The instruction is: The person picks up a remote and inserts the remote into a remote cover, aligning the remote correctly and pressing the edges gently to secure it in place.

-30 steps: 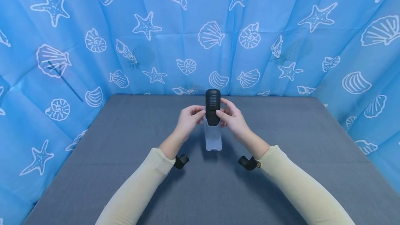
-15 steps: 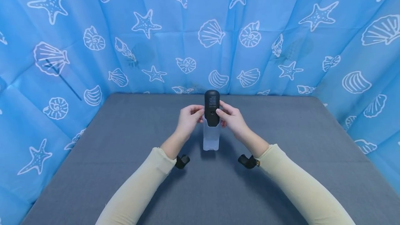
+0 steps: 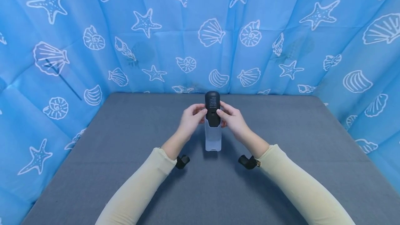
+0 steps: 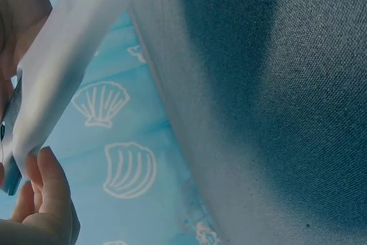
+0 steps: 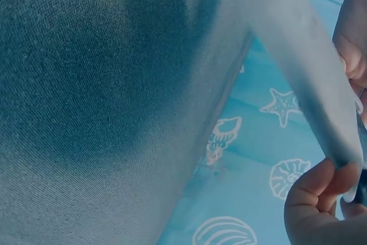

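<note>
A black remote control (image 3: 213,101), its back with small printed text facing me, stands upright in a translucent whitish sleeve (image 3: 213,138). Its upper part sticks out above the sleeve's cut-out mouth. My left hand (image 3: 191,118) pinches the left edge near that mouth, thumb at the remote's side. On the other side my right hand (image 3: 232,119) grips the right edge, with its thumb on the remote's back. The other fingers are partly hidden behind. In both wrist views the sleeve (image 4: 63,61) runs slanting past fingertips at its mouth, and only a dark sliver of remote shows.
A grey cloth-covered table (image 3: 140,124) lies under the hands, with the sleeve's lower end close over it. Behind and at both sides hangs a blue curtain (image 3: 175,20) with white shells and starfish. Black wrist mounts (image 3: 248,162) stick out at the cuffs.
The remote sits slightly lower in the sleeve than a second ago. My left thumb has shifted a little to the right, onto the remote's edge. The right hand keeps nearly the same grip.
</note>
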`<state>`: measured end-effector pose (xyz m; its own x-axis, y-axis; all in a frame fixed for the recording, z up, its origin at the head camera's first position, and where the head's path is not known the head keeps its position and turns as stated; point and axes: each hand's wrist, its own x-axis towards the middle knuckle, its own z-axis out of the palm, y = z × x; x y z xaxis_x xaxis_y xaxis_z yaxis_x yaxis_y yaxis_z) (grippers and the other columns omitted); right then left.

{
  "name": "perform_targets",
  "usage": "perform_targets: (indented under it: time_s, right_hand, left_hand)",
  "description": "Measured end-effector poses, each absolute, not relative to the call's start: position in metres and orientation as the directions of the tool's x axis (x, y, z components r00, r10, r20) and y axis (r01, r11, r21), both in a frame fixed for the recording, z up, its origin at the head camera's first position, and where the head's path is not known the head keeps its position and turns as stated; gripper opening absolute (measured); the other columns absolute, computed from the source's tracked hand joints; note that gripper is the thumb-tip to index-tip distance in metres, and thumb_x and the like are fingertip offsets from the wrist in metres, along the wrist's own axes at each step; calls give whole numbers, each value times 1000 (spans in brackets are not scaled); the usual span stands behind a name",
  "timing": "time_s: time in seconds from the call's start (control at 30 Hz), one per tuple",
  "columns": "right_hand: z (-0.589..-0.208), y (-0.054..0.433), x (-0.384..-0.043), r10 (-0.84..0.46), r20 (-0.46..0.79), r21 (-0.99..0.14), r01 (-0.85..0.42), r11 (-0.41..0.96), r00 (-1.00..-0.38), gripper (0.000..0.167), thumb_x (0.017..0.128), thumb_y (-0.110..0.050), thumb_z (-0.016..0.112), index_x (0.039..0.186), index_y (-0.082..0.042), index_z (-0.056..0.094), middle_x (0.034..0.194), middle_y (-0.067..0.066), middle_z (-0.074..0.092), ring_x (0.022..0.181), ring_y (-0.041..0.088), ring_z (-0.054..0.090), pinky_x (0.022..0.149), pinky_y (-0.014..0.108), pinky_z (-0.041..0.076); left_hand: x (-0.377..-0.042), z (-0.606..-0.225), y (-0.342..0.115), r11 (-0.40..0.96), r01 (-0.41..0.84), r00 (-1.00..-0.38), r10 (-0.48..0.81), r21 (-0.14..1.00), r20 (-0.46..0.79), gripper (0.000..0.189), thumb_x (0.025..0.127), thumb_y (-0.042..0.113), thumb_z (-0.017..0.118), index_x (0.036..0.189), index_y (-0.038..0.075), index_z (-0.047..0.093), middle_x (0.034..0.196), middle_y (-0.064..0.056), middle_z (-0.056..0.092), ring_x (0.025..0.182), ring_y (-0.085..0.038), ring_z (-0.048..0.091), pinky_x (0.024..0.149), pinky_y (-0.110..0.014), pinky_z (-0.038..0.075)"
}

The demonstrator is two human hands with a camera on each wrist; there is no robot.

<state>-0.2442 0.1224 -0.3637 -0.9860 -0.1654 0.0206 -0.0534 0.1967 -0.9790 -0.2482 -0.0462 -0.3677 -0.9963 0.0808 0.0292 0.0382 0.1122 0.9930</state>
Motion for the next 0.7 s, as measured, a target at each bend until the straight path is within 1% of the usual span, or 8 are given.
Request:
perform_targets:
  time_s: [0.1, 0.17, 0.27, 0.37, 0.47, 0.57, 0.63, 0.7]
  right_hand:
    - [-363, 122, -244, -182, 21, -979, -57, 194, -983, 48, 103, -16, 48, 148, -4, 37, 89, 7, 53, 66, 14, 45, 65, 29, 43]
    - [-362, 122, -243, -191, 18, -980, -55, 192, -982, 48, 103, -16, 49, 148, -4, 38, 89, 7, 52, 64, 14, 44, 65, 28, 43]
    - [-360, 122, -241, -195, 10, -979, -49, 196, -981, 48, 103, -16, 49, 148, -3, 38, 88, 6, 51, 63, 14, 43, 63, 26, 42]
    - [-360, 122, -240, -193, 0, -979, -39, 198, -981, 46, 103, -17, 48, 146, -1, 40, 87, 5, 50, 64, 14, 44, 63, 27, 42]
    - [-361, 123, -240, -167, -24, -990, 1, 140, -986, 40, 103, -17, 48, 138, 3, 47, 88, 4, 52, 66, 14, 48, 65, 26, 46]
    - [-363, 125, -241, -137, -50, -997, 41, 70, -989, 30, 102, -16, 50, 122, 6, 54, 84, 4, 54, 69, 14, 52, 69, 25, 49]
    - [-365, 126, -242, -132, -65, -997, 59, 55, -989, 26, 101, -15, 53, 114, 8, 55, 80, 4, 54, 70, 14, 54, 70, 25, 50]
    - [-366, 127, -242, -136, -73, -996, 64, 63, -988, 26, 101, -15, 54, 111, 8, 57, 79, 4, 54, 70, 14, 55, 71, 24, 50]
  left_hand:
    - [-249, -369, -46, 113, 39, -994, 110, 993, 26, 43, 98, 21, 60, 134, 0, 51, 109, -15, 61, 84, -19, 58, 76, -33, 52]
    - [-249, -370, -46, 121, 36, -992, 124, 992, 21, 47, 98, 24, 61, 137, 1, 49, 110, -15, 58, 87, -20, 58, 76, -34, 52]
    - [-250, -372, -46, 137, 32, -992, 129, 990, 14, 48, 97, 27, 61, 137, 2, 49, 110, -14, 57, 91, -22, 58, 78, -37, 51]
    - [-250, -373, -45, 142, 27, -993, 119, 989, 10, 46, 98, 28, 61, 134, 2, 51, 107, -13, 56, 89, -22, 58, 76, -35, 52]
    - [-250, -372, -46, 125, 20, -995, 96, 992, 8, 42, 98, 28, 61, 131, 3, 53, 104, -12, 57, 85, -20, 57, 72, -32, 51]
    - [-249, -371, -46, 97, 13, -997, 72, 995, 6, 41, 98, 27, 61, 130, 3, 54, 103, -12, 58, 82, -20, 56, 74, -36, 52]
    - [-249, -370, -47, 89, 11, -998, 64, 996, 5, 41, 98, 27, 61, 130, 3, 53, 104, -12, 57, 84, -21, 57, 76, -38, 52]
    - [-248, -370, -47, 85, 8, -998, 60, 996, 3, 42, 98, 27, 61, 131, 3, 53, 107, -13, 57, 87, -23, 58, 79, -39, 52]
